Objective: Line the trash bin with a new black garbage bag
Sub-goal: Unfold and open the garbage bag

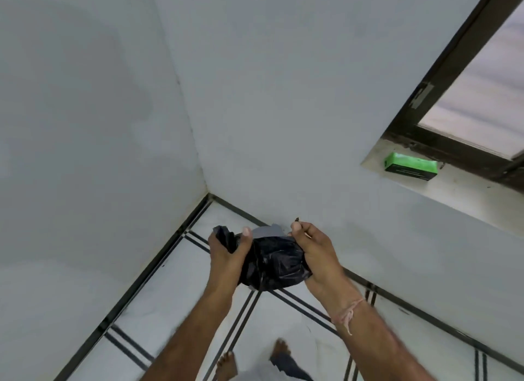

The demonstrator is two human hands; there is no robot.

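Bare walls (85, 125) meeting at a corner over tiled floor (170, 281), sill (467, 193) at right carrying a green box (410, 165); no bin anywhere in view. Held in mid-air before the corner, a crumpled black bag (272, 263), still bunched, left hand (228, 251) pinching one gathered edge, right hand (314, 253) clenched on the other, fingers (246, 233) tight on plastic. Likely risk: tearing the thin film by pulling hard before finding the mouth, or opening the sealed end by mistake.
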